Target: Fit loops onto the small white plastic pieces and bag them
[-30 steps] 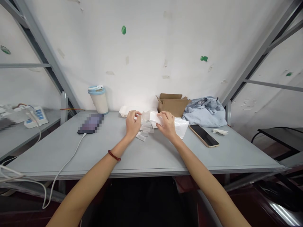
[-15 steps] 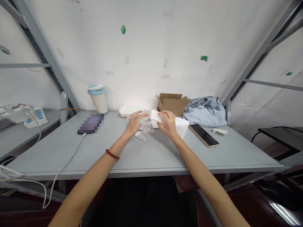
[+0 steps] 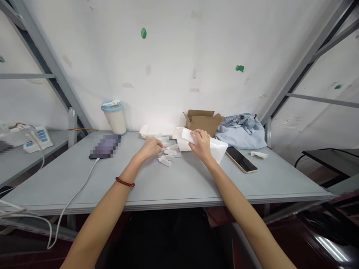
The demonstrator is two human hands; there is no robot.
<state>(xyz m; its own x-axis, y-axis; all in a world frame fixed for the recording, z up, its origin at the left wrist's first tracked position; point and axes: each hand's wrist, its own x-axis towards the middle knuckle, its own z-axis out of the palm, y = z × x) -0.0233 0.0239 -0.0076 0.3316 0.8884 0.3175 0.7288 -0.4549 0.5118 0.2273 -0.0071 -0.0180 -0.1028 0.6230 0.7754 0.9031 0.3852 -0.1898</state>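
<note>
My right hand (image 3: 201, 145) is closed around a narrow white box-like packet (image 3: 186, 134), held tilted with its end toward the left. A glossy white plastic bag (image 3: 218, 149) lies beside and partly behind that hand. Several small translucent white tags (image 3: 169, 152) with thin string loops lie in a loose pile on the table between my hands. My left hand (image 3: 151, 147) is at the left edge of this pile, fingertips pinched together; what they hold is too small to make out. A reddish beaded bracelet (image 3: 125, 182) circles my left wrist.
Behind the pile lies a flat white stack (image 3: 157, 130). An open cardboard box (image 3: 203, 123) and a bunched light-blue cloth (image 3: 241, 132) sit at the back right, near a phone (image 3: 241, 160) and crumpled tissue (image 3: 258, 154). On the left are a cup (image 3: 114, 117) and a cabled phone (image 3: 106, 147).
My left hand has moved left and down, away from the white packet to the tag pile, and its fingers have closed. The right hand still holds the packet.
</note>
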